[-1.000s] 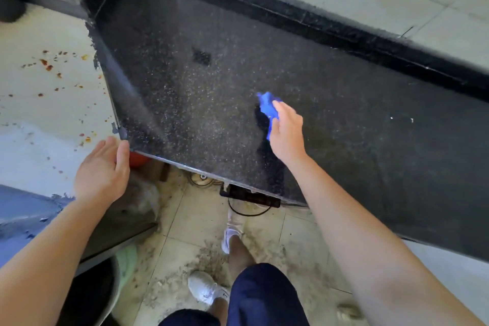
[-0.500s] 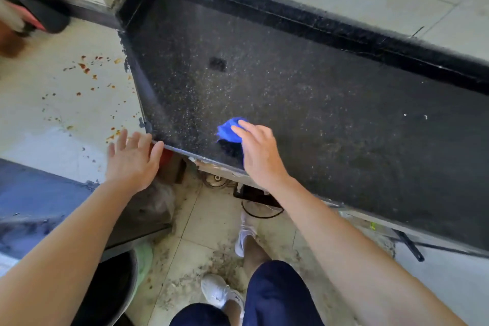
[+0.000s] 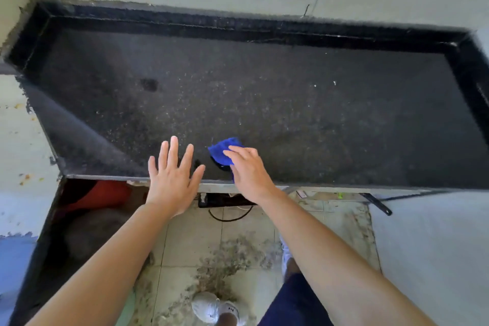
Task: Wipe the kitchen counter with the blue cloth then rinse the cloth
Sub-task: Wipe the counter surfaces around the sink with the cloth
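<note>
The black speckled kitchen counter [image 3: 291,103] fills the middle of the view, with a raised black rim at the back and right. The blue cloth [image 3: 222,152] lies bunched near the counter's front edge. My right hand [image 3: 250,172] presses on the cloth, fingers over it, covering most of it. Just left of the cloth, my left hand [image 3: 173,180] is flat with fingers spread at the counter's front edge, holding nothing.
A pale stained surface [image 3: 18,140] adjoins the counter on the left. Under the counter are a red object [image 3: 105,193] and a black cable [image 3: 230,216]. Dirt lies on the tiled floor [image 3: 227,259] by my white shoe [image 3: 211,307].
My right hand has dragged the cloth from the counter's middle to its front edge. My left hand has moved right from the counter's left corner to beside the cloth, fingers spread.
</note>
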Tool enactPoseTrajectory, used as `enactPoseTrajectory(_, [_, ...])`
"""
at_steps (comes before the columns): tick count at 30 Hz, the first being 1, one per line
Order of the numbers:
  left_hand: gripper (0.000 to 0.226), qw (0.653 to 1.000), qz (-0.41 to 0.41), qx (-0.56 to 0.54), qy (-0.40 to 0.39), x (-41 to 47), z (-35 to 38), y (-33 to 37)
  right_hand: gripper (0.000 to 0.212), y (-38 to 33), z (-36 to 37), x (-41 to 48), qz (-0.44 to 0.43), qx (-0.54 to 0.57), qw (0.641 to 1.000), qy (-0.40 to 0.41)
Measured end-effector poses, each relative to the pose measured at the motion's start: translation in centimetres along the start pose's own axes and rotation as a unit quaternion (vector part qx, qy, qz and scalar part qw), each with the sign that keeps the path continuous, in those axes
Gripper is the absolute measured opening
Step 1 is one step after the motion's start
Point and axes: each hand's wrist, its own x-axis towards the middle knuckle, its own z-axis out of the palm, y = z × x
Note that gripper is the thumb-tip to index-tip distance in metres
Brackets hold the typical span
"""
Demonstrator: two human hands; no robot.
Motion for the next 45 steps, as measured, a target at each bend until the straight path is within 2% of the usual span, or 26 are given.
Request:
enactPoseTrajectory(2, [0.067,1.0,0.008,0.009,-0.011,1.8,0.2,3.2,0.04,3.9,-3.4,0.3,0.004,0.013,0.999,0.035])
enactPoseTrajectory(4, [0.066,1.0,0.007,0.002,-0.018,3.8,0.8,6.8,0.035,9.5,-8.2,0.9,0.048,0.016,0.993,0.105])
enactPoseTrajectory(7, [0.066,0.999,0.006,-0.009,-0.031,6.8,1.7,12.1,0.044,19.4,-15.6,2.2,0.201,0.029,0.955,0.218])
enactPoseTrajectory(10, [0.067,0.999,0.002,-0.022,-0.028,9.3,2.3,16.7,0.052,29.2,-21.1,4.3,0.36,0.024,0.899,0.249])
enactPoseTrajectory(12, [0.068,0.999,-0.005,-0.029,-0.03,10.5,2.6,18.8,0.044,34.0,-22.0,6.1,0.424,0.01,0.879,0.218])
enactPoseTrajectory(13, [0.068,0.999,-0.008,-0.025,-0.03,10.9,2.8,19.3,0.038,35.1,-21.6,7.2,0.42,-0.013,0.886,0.195])
enactPoseTrajectory(15, [0.067,0.999,-0.016,-0.014,-0.032,11.6,3.1,19.9,0.031,34.7,-19.1,10.2,0.349,-0.061,0.923,0.151])
enactPoseTrajectory(17, [0.064,0.999,-0.035,-0.004,-0.032,12.2,3.3,19.7,0.037,31.1,-15.3,12.9,0.206,-0.078,0.971,0.097])
enactPoseTrajectory(19, [0.06,0.998,-0.061,0.007,-0.027,12.8,3.2,19.2,0.042,25.5,-11.8,14.0,0.044,-0.055,0.997,0.038])
enactPoseTrajectory(20, [0.059,0.997,-0.078,0.008,-0.022,13.0,3.1,18.9,0.042,22.9,-10.5,13.8,-0.014,-0.023,1.0,-0.003])
enactPoseTrajectory(22, [0.056,0.993,-0.118,0.002,-0.013,13.3,2.7,18.2,0.042,20.1,-9.8,13.3,-0.074,0.045,0.991,-0.099])
enactPoseTrajectory(23, [0.055,0.991,-0.137,-0.001,-0.012,13.4,2.5,17.9,0.041,20.2,-10.5,13.3,-0.1,0.076,0.983,-0.133])
enactPoseTrajectory(24, [0.055,0.989,-0.15,-0.005,-0.017,13.4,2.4,17.5,0.04,21.2,-11.7,13.5,-0.12,0.107,0.978,-0.134])
enactPoseTrajectory(25, [0.056,0.987,-0.157,-0.008,-0.024,13.4,2.4,17.2,0.037,22.8,-13.0,13.9,-0.122,0.126,0.978,-0.112])
enactPoseTrajectory(27, [0.058,0.987,-0.155,-0.013,-0.032,13.2,2.7,16.7,0.025,27.5,-16.2,15.6,-0.069,0.121,0.99,0.017])
enactPoseTrajectory(28, [0.059,0.988,-0.15,-0.014,-0.029,13.1,2.9,16.6,0.025,30.5,-17.7,16.8,-0.005,0.097,0.991,0.09])
enactPoseTrajectory(30, [0.06,0.989,-0.143,-0.011,-0.02,12.9,3.2,16.6,0.034,36.3,-20.8,19.1,0.159,0.03,0.97,0.183])
enactPoseTrajectory(32, [0.061,0.99,-0.138,-0.005,-0.019,13.0,3.3,16.3,0.036,39.8,-22.1,21.6,0.282,-0.028,0.942,0.179])
enactPoseTrajectory(33, [0.061,0.99,-0.136,-0.004,-0.02,13.0,3.3,16.2,0.033,39.6,-21.9,22.8,0.295,-0.055,0.942,0.152])
enactPoseTrajectory(35, [0.061,0.99,-0.139,-0.013,-0.022,13.1,3.1,16.1,0.028,35.6,-19.7,24.5,0.221,-0.082,0.967,0.094])
enactPoseTrajectory(37, [0.06,0.99,-0.138,-0.017,-0.022,13.0,2.9,16.1,0.028,29.4,-15.7,24.7,0.088,-0.067,0.993,0.042])
enactPoseTrajectory(40, [0.057,0.99,-0.129,-0.045,-0.012,12.9,2.6,15.6,0.028,20.1,-9.5,20.8,-0.069,-0.035,0.997,-0.021])
enactPoseTrajectory(42, [0.054,0.988,-0.136,-0.077,0.018,12.2,2.4,14.7,0.039,17.3,-7.5,17.2,-0.115,-0.004,0.991,-0.063])
enactPoseTrajectory(45, [0.053,0.977,-0.187,-0.085,0.056,10.1,2.4,12.0,0.044,18.7,-8.3,16.2,-0.151,0.01,0.985,-0.084])
